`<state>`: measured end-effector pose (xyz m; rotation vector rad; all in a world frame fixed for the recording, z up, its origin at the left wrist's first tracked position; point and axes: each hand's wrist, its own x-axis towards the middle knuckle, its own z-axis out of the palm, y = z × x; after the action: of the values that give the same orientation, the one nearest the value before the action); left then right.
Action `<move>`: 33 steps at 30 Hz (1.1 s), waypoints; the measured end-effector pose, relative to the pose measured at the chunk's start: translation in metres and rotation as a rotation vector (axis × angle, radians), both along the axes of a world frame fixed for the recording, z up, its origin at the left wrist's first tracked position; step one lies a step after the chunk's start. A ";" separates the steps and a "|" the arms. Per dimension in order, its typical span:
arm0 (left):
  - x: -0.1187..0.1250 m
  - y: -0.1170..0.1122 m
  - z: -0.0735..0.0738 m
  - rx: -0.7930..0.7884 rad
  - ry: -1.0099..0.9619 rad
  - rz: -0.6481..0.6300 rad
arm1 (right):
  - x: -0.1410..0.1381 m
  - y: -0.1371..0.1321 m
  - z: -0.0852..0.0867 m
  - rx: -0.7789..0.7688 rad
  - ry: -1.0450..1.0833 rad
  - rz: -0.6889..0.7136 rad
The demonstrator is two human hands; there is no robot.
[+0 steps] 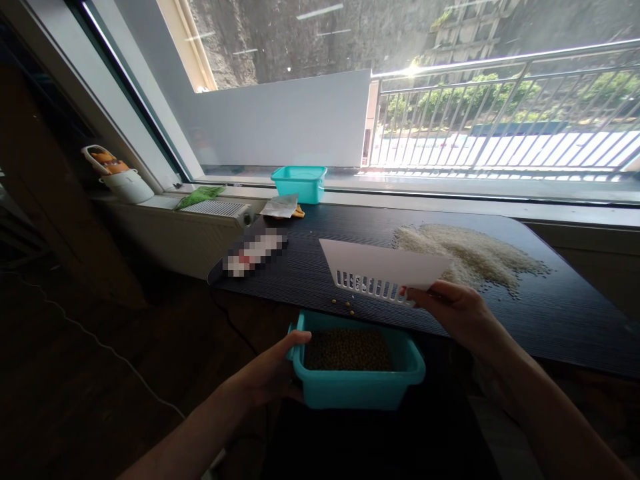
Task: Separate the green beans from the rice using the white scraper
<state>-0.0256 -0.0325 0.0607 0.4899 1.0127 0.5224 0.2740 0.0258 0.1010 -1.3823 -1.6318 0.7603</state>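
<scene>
My left hand [273, 373] grips the left rim of a teal plastic bin [357, 390] filled with brown beans, held just below the near edge of the dark table [575, 320]. Above the bin, my right hand [453, 307] holds a white slotted basket [383, 270] tipped up on the table's near edge. A few beans [344, 305] lie on the table under the basket. Behind the basket spreads a heap of white rice [470, 253].
A second teal bin [299, 183] stands on the window sill at the back, with a plastic bag [280, 207] in front of it. A white pot [127, 185] and a green packet [200, 196] rest on the radiator shelf at left. A cable [100, 347] runs across the floor.
</scene>
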 end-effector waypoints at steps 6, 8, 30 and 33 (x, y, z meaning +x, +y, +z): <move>0.000 -0.001 0.001 -0.002 -0.013 0.009 | -0.010 -0.005 -0.006 -0.003 0.008 0.046; 0.000 -0.001 0.003 -0.006 -0.008 0.023 | -0.011 -0.014 -0.008 -0.017 0.003 0.096; 0.000 -0.005 -0.004 0.018 0.013 0.045 | -0.036 -0.029 -0.029 0.086 0.009 -0.387; 0.003 -0.005 -0.004 0.013 -0.010 0.037 | -0.020 -0.036 -0.026 0.092 -0.002 -0.457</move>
<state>-0.0223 -0.0373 0.0563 0.4803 1.0107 0.5639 0.2543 -0.0107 0.0752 -1.6075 -1.2633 0.4089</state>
